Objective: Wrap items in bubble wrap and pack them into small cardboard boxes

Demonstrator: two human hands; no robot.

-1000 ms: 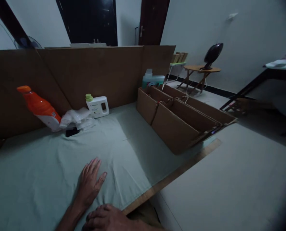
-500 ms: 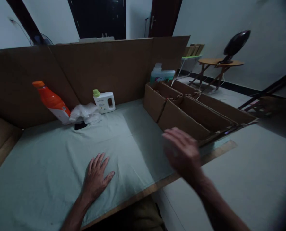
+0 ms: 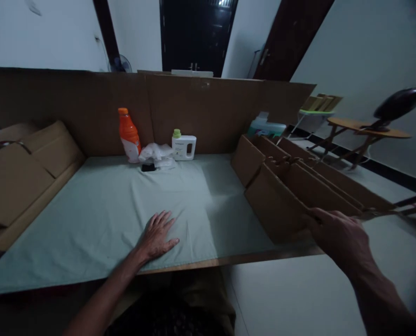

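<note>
My left hand (image 3: 158, 234) lies flat on the pale green cloth (image 3: 179, 200) with its fingers spread and nothing in it. At the right, my right hand (image 3: 341, 240) is closed on the near end of a cardboard box (image 3: 278, 203); some of its fingers are hidden. This open-topped box stands among several similar ones, one of them a smaller box (image 3: 246, 161) behind it. Farther back on the cloth are an orange bottle (image 3: 130, 135), crumpled clear plastic (image 3: 156, 151), a small black object (image 3: 148, 167) and a white jug with a green cap (image 3: 181, 148).
Cardboard panels (image 3: 200, 107) wall off the table's back. A folded cardboard piece (image 3: 18, 177) stands at the left. Behind the boxes is a bottle of teal liquid (image 3: 267, 127). The table's front edge (image 3: 229, 259) runs before me; a round wooden table (image 3: 372, 128) stands far right.
My right hand has come down onto the box's near end and closed on it; that box looks slightly shifted. My left hand stays flat on the cloth. The view has swung left.
</note>
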